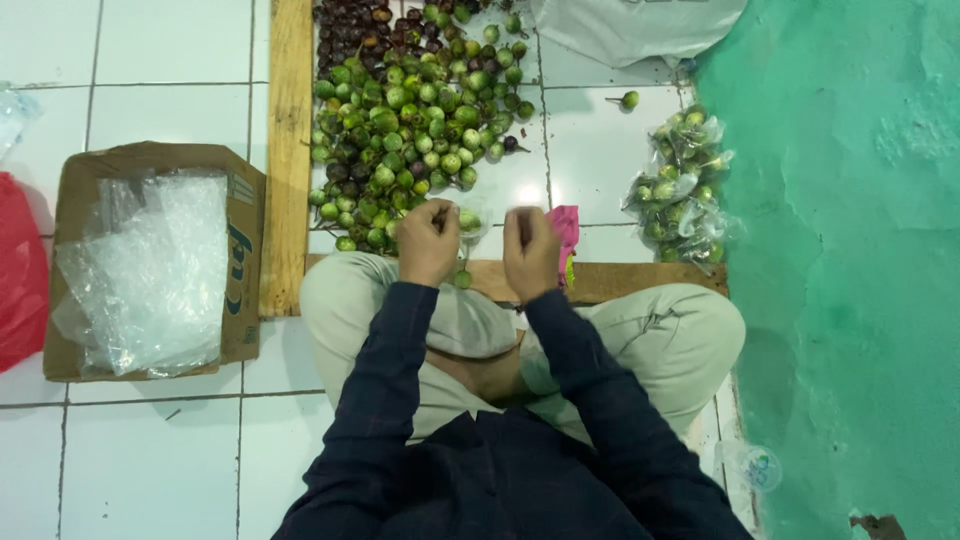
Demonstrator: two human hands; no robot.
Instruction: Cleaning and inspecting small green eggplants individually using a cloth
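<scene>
person seated cross-legged on tiled floor. left hand and right hand both pinch a small clear bag holding green fruit, stretched between them, just below the fruit pile. bagged bundles lie right.

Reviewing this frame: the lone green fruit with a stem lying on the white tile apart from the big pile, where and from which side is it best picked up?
Probably by the round body of the lone fruit, from above. It lies alone on bare white tile, clear of the pile of green fruits, so fingers can close on both sides. Its thin stem points left and looks too slight to pinch.
</scene>
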